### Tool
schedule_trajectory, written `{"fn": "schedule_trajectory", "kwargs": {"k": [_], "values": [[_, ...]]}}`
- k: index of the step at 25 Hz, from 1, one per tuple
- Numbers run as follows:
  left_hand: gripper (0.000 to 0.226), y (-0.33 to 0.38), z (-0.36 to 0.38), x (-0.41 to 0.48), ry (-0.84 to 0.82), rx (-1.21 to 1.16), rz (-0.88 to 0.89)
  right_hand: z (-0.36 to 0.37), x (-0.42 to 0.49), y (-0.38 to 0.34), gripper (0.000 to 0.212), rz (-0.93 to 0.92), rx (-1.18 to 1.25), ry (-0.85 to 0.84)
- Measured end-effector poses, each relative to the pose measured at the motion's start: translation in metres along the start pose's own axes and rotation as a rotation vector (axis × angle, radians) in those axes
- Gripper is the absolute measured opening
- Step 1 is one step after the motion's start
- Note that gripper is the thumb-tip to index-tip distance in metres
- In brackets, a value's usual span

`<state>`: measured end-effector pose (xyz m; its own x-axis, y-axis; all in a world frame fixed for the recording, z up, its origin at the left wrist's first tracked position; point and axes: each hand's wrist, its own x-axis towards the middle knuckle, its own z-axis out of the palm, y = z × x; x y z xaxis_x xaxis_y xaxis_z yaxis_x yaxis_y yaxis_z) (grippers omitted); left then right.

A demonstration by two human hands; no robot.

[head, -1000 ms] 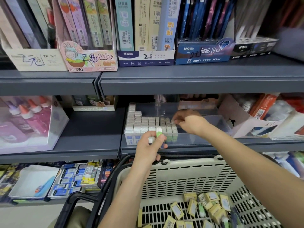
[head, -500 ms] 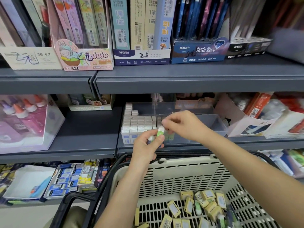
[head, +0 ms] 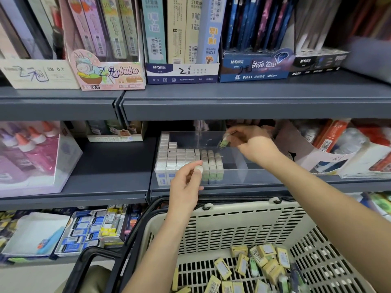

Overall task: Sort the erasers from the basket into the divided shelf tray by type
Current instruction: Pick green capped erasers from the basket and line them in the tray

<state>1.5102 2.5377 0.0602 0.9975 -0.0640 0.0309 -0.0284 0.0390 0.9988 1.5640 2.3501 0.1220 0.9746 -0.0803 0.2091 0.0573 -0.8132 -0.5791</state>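
A clear divided tray (head: 239, 176) stands on the middle shelf. Its left section holds rows of white erasers (head: 173, 157); the one beside it holds green-sleeved erasers (head: 212, 166). My right hand (head: 251, 142) reaches over the tray's back right part and pinches a green-sleeved eraser (head: 224, 143) in its fingertips. In front of the tray, my left hand (head: 186, 182) pinches a small white eraser (head: 198, 170) by the front wall. Below, the beige basket (head: 232, 227) holds several yellow-boxed erasers (head: 262, 265) and a few green ones.
The shelf above (head: 232, 102) overhangs the tray and carries boxes of pencil leads. A pink bottle display (head: 29, 155) stands to the left, a torn white box (head: 313, 153) to the right. The basket's black handle (head: 95, 261) hangs at lower left. Blue-labelled erasers lie on the bottom shelf.
My right hand took the green-sleeved eraser from my left hand and carried it up and right over the tray. My left hand stays before the tray with the white eraser.
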Motion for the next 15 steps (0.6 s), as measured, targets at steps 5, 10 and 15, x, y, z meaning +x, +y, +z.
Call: {"fn": "schedule_trajectory", "kwargs": {"k": [5, 10, 15], "values": [[0.027, 0.003, -0.004, 0.001, -0.029, 0.015, 0.038, 0.013, 0.006, 0.004, 0.015, -0.011, -0.14, -0.072], [0.029, 0.003, -0.002, 0.001, -0.03, 0.016, 0.034, 0.033, 0.012, 0.006, 0.017, 0.071, -0.148, -0.162], [0.031, 0.0, 0.0, 0.002, -0.013, -0.035, -0.043, 0.044, 0.014, 0.008, 0.004, 0.038, -0.324, -0.295]]}}
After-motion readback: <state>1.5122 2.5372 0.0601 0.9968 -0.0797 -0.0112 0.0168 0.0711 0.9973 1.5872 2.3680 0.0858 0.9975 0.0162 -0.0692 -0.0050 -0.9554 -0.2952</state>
